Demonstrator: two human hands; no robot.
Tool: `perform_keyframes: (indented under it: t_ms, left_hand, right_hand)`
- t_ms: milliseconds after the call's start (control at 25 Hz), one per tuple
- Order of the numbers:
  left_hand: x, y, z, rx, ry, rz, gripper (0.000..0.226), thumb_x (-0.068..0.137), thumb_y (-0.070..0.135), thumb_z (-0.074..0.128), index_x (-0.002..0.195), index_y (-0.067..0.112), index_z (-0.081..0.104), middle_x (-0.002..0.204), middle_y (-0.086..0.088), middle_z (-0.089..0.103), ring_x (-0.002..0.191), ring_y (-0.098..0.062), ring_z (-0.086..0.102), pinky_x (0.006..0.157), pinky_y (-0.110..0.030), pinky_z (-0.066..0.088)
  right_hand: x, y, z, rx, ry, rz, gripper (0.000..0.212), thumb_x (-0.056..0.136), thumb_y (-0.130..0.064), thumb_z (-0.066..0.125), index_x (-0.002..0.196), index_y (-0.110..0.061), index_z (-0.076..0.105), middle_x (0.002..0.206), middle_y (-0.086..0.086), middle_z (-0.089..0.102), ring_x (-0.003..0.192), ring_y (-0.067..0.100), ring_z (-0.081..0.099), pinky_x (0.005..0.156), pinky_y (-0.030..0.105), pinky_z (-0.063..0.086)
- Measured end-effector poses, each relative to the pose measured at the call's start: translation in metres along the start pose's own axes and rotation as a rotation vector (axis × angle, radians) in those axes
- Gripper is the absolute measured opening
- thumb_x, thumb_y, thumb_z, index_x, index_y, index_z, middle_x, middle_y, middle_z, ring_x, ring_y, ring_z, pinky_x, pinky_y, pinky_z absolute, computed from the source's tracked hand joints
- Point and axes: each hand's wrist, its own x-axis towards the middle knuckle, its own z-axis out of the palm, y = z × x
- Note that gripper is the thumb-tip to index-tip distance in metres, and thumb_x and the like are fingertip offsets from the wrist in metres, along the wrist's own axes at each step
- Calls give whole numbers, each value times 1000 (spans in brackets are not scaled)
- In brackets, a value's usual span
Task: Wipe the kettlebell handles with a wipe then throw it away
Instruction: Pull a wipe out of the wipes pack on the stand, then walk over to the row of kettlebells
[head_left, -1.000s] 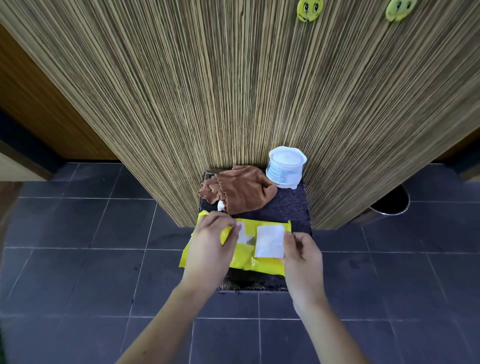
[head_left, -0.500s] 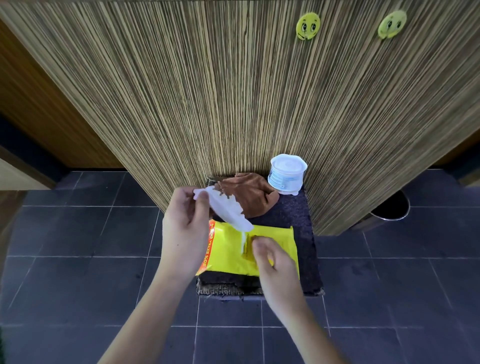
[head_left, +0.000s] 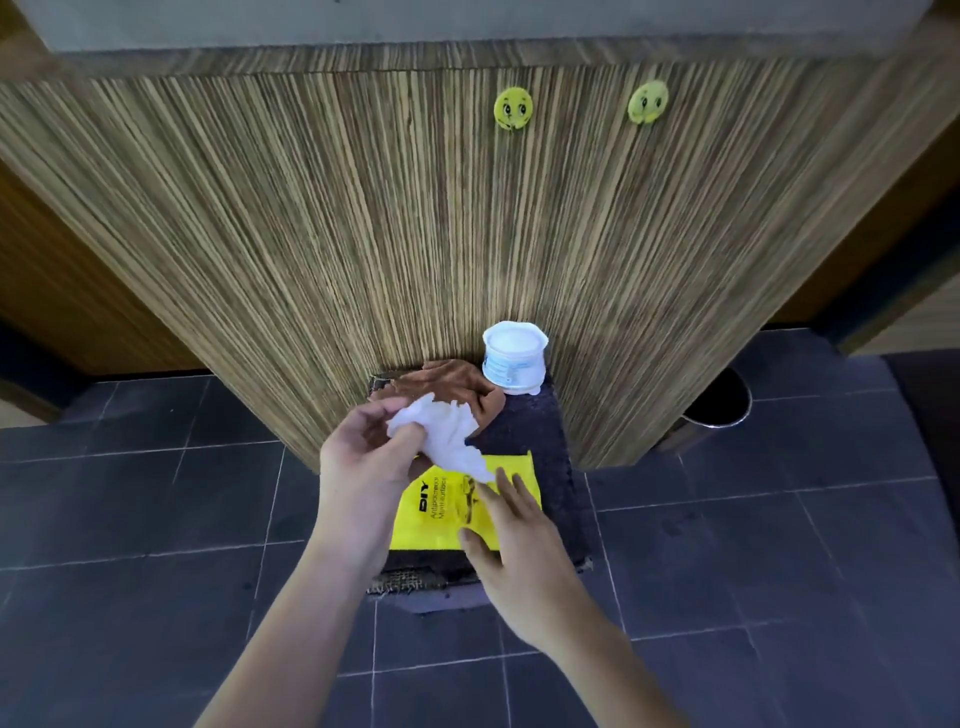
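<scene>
Over the yellow pack (head_left: 457, 512) on the mat, your left hand (head_left: 363, 467) has a white wipe (head_left: 441, 434) bunched between thumb and fingers, pinching it near its top edge while the rest hangs crumpled down toward the pack. The lower tip of the wipe reaches your right hand (head_left: 511, 540), which lies flat with straight, slightly spread fingers pressing the pack down; it isn't gripping anything. The pack lies on a dark mat (head_left: 545, 447) on the tiled floor (head_left: 156, 519), black print readable along its left side. Just behind the wipe there's a brown cloth (head_left: 452, 382) heaped at the far end of the mat, and right beside that a white tub (head_left: 514, 358) with a blue label, standing upright against the striped wood panel (head_left: 363, 234). Two yellow smiley hooks (head_left: 512, 109) are stuck high up on that panel. Off to the right, half hidden by the panel's edge, you can see the round metal rim of a bin (head_left: 719, 402). No kettlebell shows up anywhere in view.
</scene>
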Motion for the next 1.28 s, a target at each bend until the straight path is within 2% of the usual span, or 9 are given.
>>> perform_keyframes:
  t_ms: [120, 240, 400, 600, 680, 760, 1000, 1160, 1280]
  left_hand:
    - [-29, 24, 35, 56, -186, 27, 20, 92, -7, 63, 103, 3, 75, 105, -16, 78, 106, -35, 73, 93, -46, 58]
    - [-71, 61, 83, 166, -348, 133, 14, 95, 4, 66, 96, 11, 79, 100, -10, 79, 103, -35, 73, 92, -51, 58]
    - [-157, 140, 164, 244, -540, 370, 15, 98, 11, 64, 96, 20, 75, 93, 8, 79, 89, -3, 72, 80, -25, 53]
    - [-309, 223, 257, 185, -794, 544, 14, 97, 10, 66, 96, 22, 73, 95, 6, 78, 91, -10, 74, 85, -25, 55]
    - [-380, 237, 286, 159, -880, 594, 12, 93, 11, 71, 93, 23, 73, 91, 10, 77, 85, -6, 72, 78, -16, 55]
    - [-460, 240, 307, 154, -949, 640, 12, 91, 14, 74, 92, 26, 72, 90, 15, 75, 83, -4, 70, 71, -12, 53]
    - [-671, 188, 349, 123, -1168, 619, 13, 92, 15, 74, 92, 27, 70, 89, 26, 72, 78, 9, 66, 72, -27, 57]
    - [-768, 138, 388, 113, -1295, 525, 13, 92, 8, 72, 91, 21, 71, 91, 3, 77, 86, -17, 72, 80, -34, 56]
    - [-810, 113, 426, 135, -1358, 547, 13, 92, 9, 70, 92, 22, 71, 91, 3, 78, 87, -14, 73, 81, -29, 55]
  right_hand:
    - [-36, 7, -60, 108, 140, 61, 55, 101, -48, 46, 152, -26, 39, 166, -5, 23, 154, 12, 15, 124, 36, 23]
    - [-84, 9, -143, 210, 331, 138, 50, 101, -46, 50, 147, -27, 46, 158, -8, 38, 147, 5, 30, 122, 29, 26]
    - [-193, -7, -284, 277, 606, 258, 37, 101, -47, 47, 137, -41, 47, 143, -26, 45, 133, -5, 40, 114, 23, 32]
    - [-385, -19, -423, 255, 950, 436, 41, 99, -52, 49, 139, -41, 48, 135, -29, 51, 129, -8, 43, 104, 20, 35]
    - [-476, -22, -456, 217, 1081, 495, 42, 99, -52, 51, 138, -37, 51, 135, -26, 54, 130, -6, 45, 109, 25, 38]
    - [-576, -20, -476, 177, 1197, 551, 39, 99, -50, 52, 135, -35, 55, 134, -25, 57, 128, -5, 48, 111, 27, 39]
    - [-818, 4, -474, 94, 1346, 752, 40, 97, -55, 51, 130, -34, 57, 129, -22, 59, 126, -1, 51, 110, 32, 42]
    - [-916, 45, -468, 40, 1353, 862, 41, 97, -54, 51, 129, -30, 57, 127, -19, 59, 126, 3, 50, 107, 28, 40]
    - [-955, 89, -473, 33, 1336, 910, 41, 98, -53, 51, 128, -27, 59, 127, -12, 61, 124, 7, 52, 105, 28, 40]
